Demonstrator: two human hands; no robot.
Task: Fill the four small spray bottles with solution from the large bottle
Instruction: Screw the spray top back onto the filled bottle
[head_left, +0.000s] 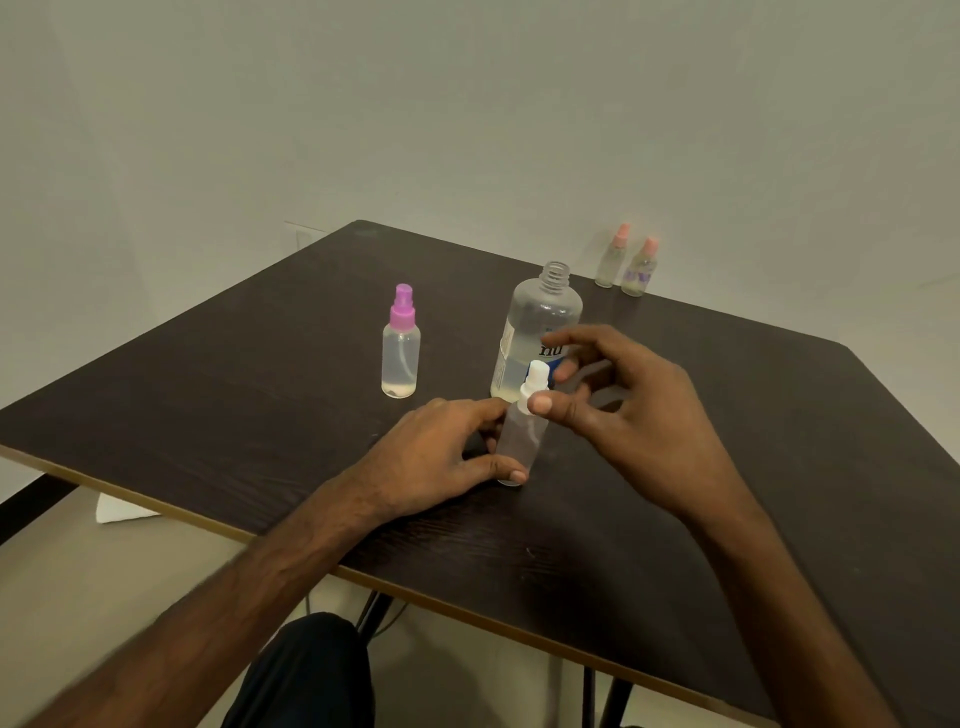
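A small clear spray bottle with a white top (522, 434) stands on the dark table (260, 395). My left hand (441, 457) grips its body from the left. My right hand (618, 400) is at its white top, thumb against the collar, fingers spread. Just behind stands the large clear bottle (535, 322), uncapped, partly full of liquid. A small bottle with a purple spray top (400, 345) stands to the left, holding a little liquid. Two small bottles with pink tops (613, 257) (640, 268) stand at the table's far edge.
The table's near edge runs diagonally from left to lower right, with my dark-clad knee (306, 675) below it. A white paper piece (122, 509) lies on the floor at left. A pale wall rises behind the table.
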